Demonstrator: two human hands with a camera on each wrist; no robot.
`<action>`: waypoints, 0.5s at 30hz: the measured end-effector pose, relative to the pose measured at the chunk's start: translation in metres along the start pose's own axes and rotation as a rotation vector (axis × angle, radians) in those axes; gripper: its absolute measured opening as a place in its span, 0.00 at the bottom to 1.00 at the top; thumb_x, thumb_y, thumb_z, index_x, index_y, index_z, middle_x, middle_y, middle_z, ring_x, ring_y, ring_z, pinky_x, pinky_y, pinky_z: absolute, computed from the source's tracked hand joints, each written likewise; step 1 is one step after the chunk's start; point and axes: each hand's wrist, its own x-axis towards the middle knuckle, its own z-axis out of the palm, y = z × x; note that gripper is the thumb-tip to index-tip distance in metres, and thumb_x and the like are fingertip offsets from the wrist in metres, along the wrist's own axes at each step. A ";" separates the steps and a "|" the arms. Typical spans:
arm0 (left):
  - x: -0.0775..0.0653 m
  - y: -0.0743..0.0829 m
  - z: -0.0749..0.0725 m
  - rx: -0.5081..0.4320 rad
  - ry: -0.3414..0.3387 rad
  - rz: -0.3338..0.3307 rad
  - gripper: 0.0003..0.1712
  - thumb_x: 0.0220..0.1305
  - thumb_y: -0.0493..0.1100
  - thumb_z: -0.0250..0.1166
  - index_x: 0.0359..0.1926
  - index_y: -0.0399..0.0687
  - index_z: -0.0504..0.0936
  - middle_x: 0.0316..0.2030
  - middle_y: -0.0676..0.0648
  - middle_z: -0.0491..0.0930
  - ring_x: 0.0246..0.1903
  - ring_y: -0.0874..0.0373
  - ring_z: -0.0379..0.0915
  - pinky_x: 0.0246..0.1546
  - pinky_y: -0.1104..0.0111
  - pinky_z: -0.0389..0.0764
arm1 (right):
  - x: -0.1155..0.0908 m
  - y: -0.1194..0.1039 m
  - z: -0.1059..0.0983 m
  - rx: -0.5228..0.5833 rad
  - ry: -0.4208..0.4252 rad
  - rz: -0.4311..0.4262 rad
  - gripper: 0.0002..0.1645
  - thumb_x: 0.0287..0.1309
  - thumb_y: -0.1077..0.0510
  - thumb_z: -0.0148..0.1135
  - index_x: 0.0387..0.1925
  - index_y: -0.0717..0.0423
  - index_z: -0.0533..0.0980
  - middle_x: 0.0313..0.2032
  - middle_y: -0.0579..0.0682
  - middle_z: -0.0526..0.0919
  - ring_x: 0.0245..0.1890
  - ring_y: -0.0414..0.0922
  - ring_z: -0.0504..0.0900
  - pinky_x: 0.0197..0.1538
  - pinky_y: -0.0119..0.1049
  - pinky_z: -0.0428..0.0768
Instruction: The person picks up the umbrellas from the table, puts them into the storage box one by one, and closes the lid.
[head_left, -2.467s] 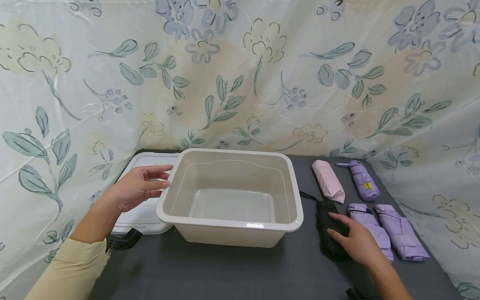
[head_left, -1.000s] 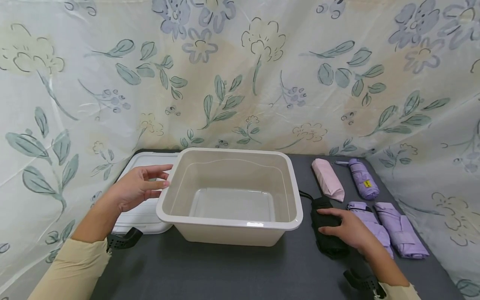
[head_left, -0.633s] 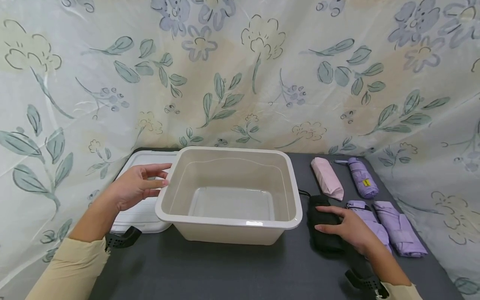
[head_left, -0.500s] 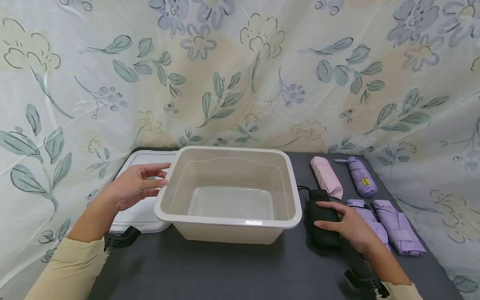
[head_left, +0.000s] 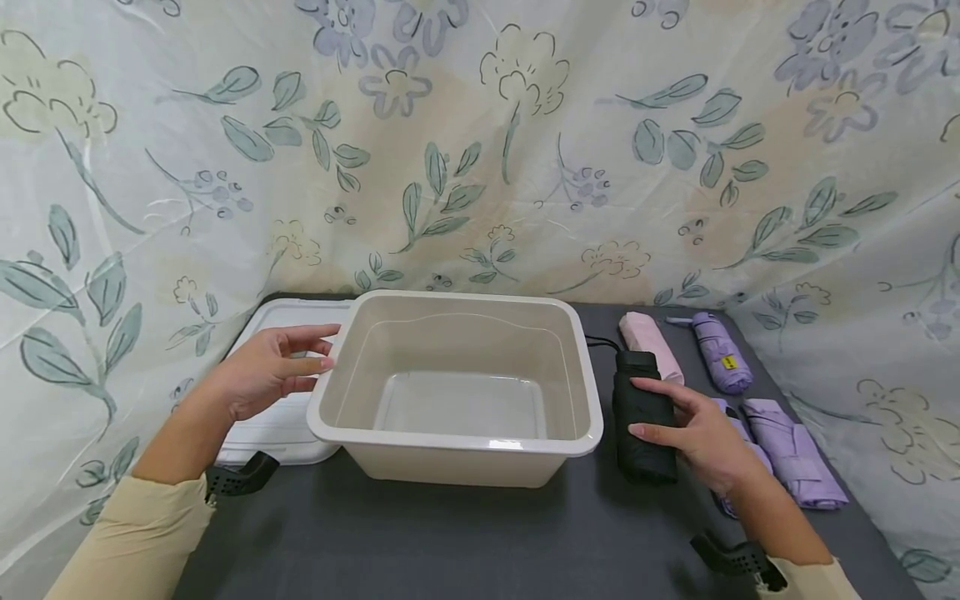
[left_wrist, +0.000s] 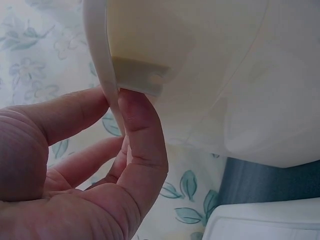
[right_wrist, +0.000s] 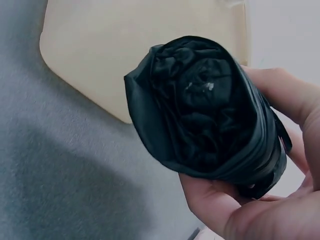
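Note:
A beige plastic storage box [head_left: 457, 467] stands in the middle of the table. My left hand [head_left: 279, 367] pinches its left rim, and the left wrist view shows fingers [left_wrist: 145, 140] curled up under the lip [left_wrist: 102, 55]. At the box's right, my right hand [head_left: 701, 433] grips a black folded umbrella [head_left: 641, 417] between thumb and fingers. Its cord loop [head_left: 600, 342] hangs out at the far end, near the box's right side. In the right wrist view the umbrella's bunched fabric end [right_wrist: 200, 105] faces the camera, above the table.
Behind the umbrella lies a pink folded umbrella [head_left: 651, 343]. Farther right are a purple umbrella with a yellow tag [head_left: 722, 354] and a lilac folded one [head_left: 797, 458]; another lilac one [head_left: 750, 442] is partly hidden by my right hand. A white lid [head_left: 281, 437] lies left of the box.
My right hand has closed round the black umbrella, raised it off the table and shifted it left and away from me. The left hand has stayed at the box rim.

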 end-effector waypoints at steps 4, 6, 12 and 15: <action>0.000 0.000 0.000 -0.005 -0.001 0.000 0.42 0.69 0.39 0.68 0.78 0.38 0.60 0.47 0.56 0.81 0.47 0.62 0.83 0.49 0.68 0.86 | 0.002 -0.012 0.000 0.028 -0.023 0.011 0.41 0.61 0.69 0.68 0.74 0.51 0.66 0.60 0.39 0.77 0.49 0.39 0.86 0.46 0.37 0.88; 0.000 0.000 0.000 -0.010 -0.001 -0.001 0.42 0.68 0.39 0.68 0.77 0.38 0.60 0.47 0.55 0.82 0.47 0.62 0.83 0.49 0.68 0.86 | 0.002 -0.018 -0.002 0.064 -0.060 0.009 0.41 0.63 0.70 0.66 0.75 0.52 0.65 0.59 0.40 0.79 0.49 0.39 0.86 0.46 0.37 0.88; 0.002 -0.002 -0.001 -0.002 -0.002 0.002 0.41 0.69 0.40 0.68 0.78 0.39 0.61 0.48 0.55 0.81 0.47 0.62 0.82 0.50 0.68 0.86 | 0.006 -0.036 -0.007 0.151 -0.162 -0.020 0.42 0.64 0.75 0.60 0.76 0.52 0.63 0.60 0.44 0.80 0.53 0.43 0.86 0.50 0.41 0.88; 0.003 -0.003 -0.002 0.003 -0.001 -0.001 0.42 0.69 0.41 0.68 0.78 0.40 0.60 0.49 0.55 0.80 0.48 0.62 0.82 0.50 0.67 0.86 | 0.008 -0.046 -0.008 0.149 -0.173 -0.026 0.42 0.64 0.75 0.59 0.76 0.51 0.64 0.61 0.46 0.78 0.53 0.45 0.86 0.51 0.43 0.88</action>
